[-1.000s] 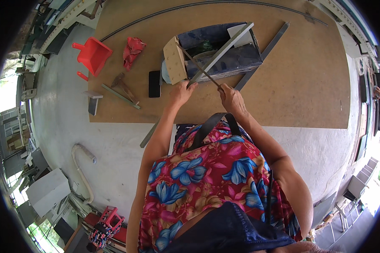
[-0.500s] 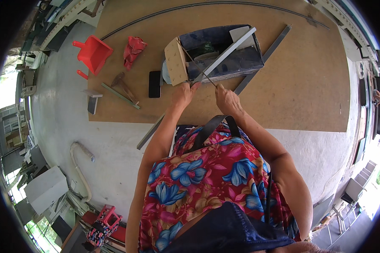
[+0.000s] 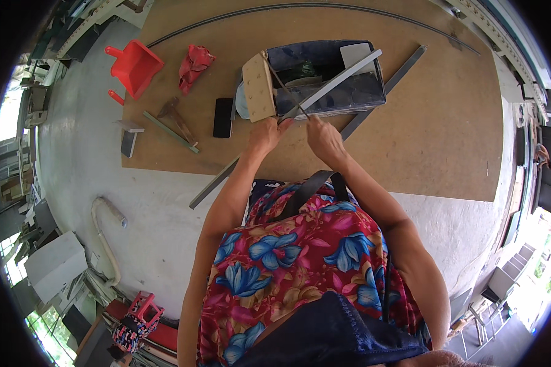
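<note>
A dark open box [image 3: 355, 92] with a tan cardboard flap [image 3: 258, 85] lies on a brown board [image 3: 434, 140]. A light grey flat strip [image 3: 343, 76] rests slantwise across the box. My left hand [image 3: 265, 133] is at the box's near edge, closed on the strip's lower end. My right hand [image 3: 323, 137] is just to its right, fingertips pinched on a thin dark rod [image 3: 284, 88] that runs up toward the flap. The two hands are nearly touching.
A long grey bar [image 3: 214, 183] runs under the box across the board. Left of the box lie a black phone [image 3: 223, 117], wooden pieces [image 3: 176, 121], a red cloth [image 3: 194, 61] and a red dustpan [image 3: 134, 64]. A white pipe [image 3: 107, 229] lies on the concrete.
Both hands have kept their grip at the box's near edge. The strip's lower end has slid slightly left, and my hands sit closer together.
</note>
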Motion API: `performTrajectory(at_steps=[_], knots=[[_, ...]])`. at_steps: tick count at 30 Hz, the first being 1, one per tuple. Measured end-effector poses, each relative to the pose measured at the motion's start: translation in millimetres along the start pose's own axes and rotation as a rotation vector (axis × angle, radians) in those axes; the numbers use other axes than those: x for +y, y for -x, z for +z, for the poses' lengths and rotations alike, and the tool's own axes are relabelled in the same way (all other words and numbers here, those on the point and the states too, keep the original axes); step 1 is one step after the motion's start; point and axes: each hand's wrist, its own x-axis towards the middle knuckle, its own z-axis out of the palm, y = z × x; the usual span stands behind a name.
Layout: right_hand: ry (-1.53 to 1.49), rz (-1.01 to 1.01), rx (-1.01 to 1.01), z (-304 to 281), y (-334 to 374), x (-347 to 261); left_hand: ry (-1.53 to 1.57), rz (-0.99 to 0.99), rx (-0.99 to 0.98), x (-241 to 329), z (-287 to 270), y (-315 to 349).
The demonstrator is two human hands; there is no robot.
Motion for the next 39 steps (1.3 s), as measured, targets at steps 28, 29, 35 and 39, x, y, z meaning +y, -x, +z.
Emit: performTrajectory(at_steps=[28, 29, 35, 39], knots=[[0.006, -0.049, 0.101, 5, -8, 1, -0.008, 0.051, -0.013, -8, 4, -9], [0.004, -0.052, 0.106, 4, -4, 1, -0.011, 0.053, -0.008, -11, 5, -10], [0.05, 0.051, -0.004, 0, 42, 29, -0.081, 0.096, 0.058, 0, 2, -2], [0.003, -0.049, 0.081, 4, 0, 10, -0.032, 0.037, -0.012, -4, 4, -7]])
